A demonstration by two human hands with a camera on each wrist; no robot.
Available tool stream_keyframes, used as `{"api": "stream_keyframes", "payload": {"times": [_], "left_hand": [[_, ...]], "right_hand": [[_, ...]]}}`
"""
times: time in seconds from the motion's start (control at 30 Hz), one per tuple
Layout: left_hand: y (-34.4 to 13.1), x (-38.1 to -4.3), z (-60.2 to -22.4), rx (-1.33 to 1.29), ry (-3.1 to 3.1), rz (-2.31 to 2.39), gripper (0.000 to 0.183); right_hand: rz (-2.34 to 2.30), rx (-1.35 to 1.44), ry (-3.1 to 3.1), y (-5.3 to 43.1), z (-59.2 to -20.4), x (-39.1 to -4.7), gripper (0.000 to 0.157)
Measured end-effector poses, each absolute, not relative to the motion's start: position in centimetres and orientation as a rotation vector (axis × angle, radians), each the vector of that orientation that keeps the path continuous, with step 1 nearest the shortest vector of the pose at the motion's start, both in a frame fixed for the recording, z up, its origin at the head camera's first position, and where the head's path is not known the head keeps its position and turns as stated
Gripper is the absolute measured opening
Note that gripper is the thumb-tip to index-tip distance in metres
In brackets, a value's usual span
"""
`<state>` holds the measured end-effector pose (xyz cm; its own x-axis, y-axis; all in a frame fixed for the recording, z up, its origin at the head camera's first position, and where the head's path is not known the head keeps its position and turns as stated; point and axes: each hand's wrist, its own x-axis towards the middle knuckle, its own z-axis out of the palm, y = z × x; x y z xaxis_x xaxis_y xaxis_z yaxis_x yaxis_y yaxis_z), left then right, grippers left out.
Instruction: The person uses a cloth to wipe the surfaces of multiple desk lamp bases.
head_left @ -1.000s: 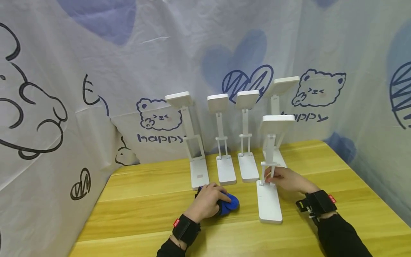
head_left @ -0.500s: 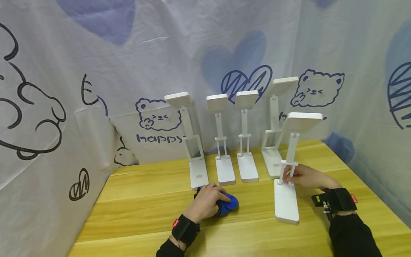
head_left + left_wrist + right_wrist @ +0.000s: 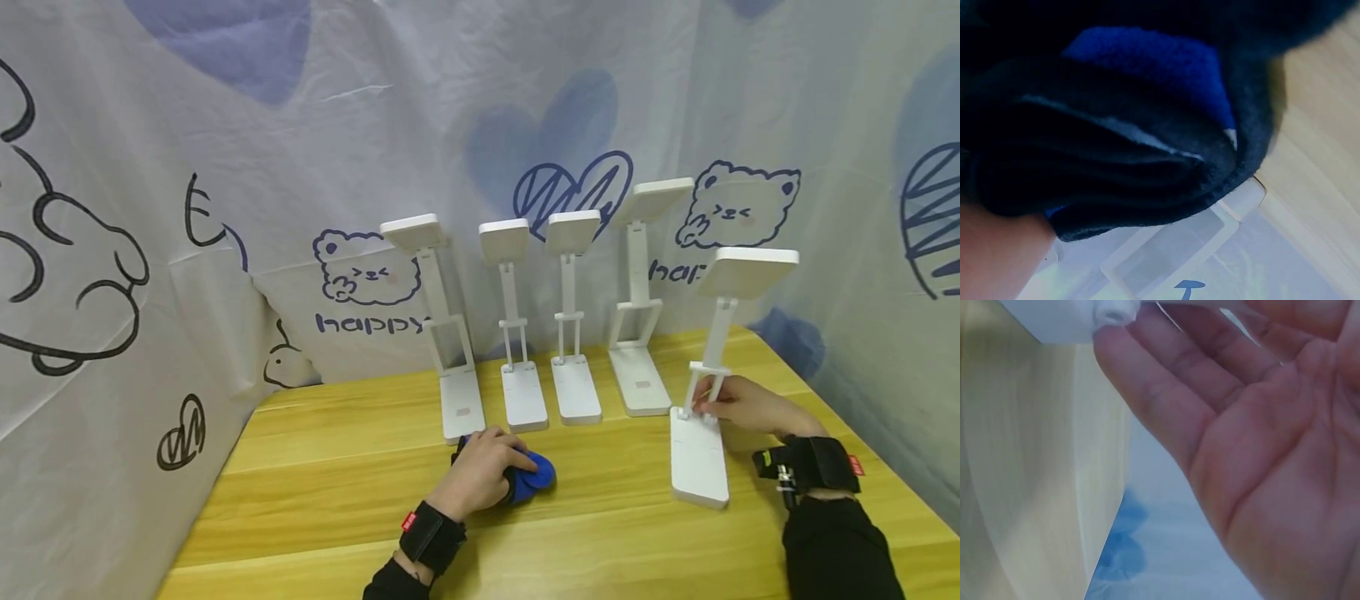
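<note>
My right hand grips the lower stem of a white folding desk lamp at the right of the table. In the right wrist view, the fingers reach behind the white stem near its hinge; the lamp's head is out of that view. My left hand curls over a folded blue-and-black cloth in the middle of the table. The left wrist view shows the cloth's dark layers close up, with a fuzzy blue part between them. Most of the cloth is hidden under the hand in the head view.
Along the back of the wooden table stand more white desk lamps: one at left, two slimmer ones in the middle, one at right. A printed curtain hangs close behind them.
The right hand has carried the desk lamp to the right, away from the lamp row, and slightly back. The left hand and the cloth have stayed in place.
</note>
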<state>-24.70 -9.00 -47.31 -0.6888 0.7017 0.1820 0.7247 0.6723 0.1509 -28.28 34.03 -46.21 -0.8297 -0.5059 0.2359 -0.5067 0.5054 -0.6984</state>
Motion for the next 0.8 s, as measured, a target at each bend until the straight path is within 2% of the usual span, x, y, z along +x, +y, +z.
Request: {"api": "stream_keyframes", "payload": {"times": [0.27,0.5,0.8], "left_hand": [[-9.0,-24.6,-47.3,-1.185,-2.774,-0.321,0.046],[-9.0,-24.6,-47.4,-1.175,-2.786,-0.316,0.047],[-8.9,-24.6,-47.3,-1.164,-2.799,-0.325,0.05]], "right_hand": [[1.126,0.644,-2.741,34.4,-46.5,-28.4,0.012],[0.956,0.4,-2.798,34.5,-46.6,-28.4,0.027],[0.826,0.237,-2.883,34.4,-46.5,-26.9,0.04]]}}
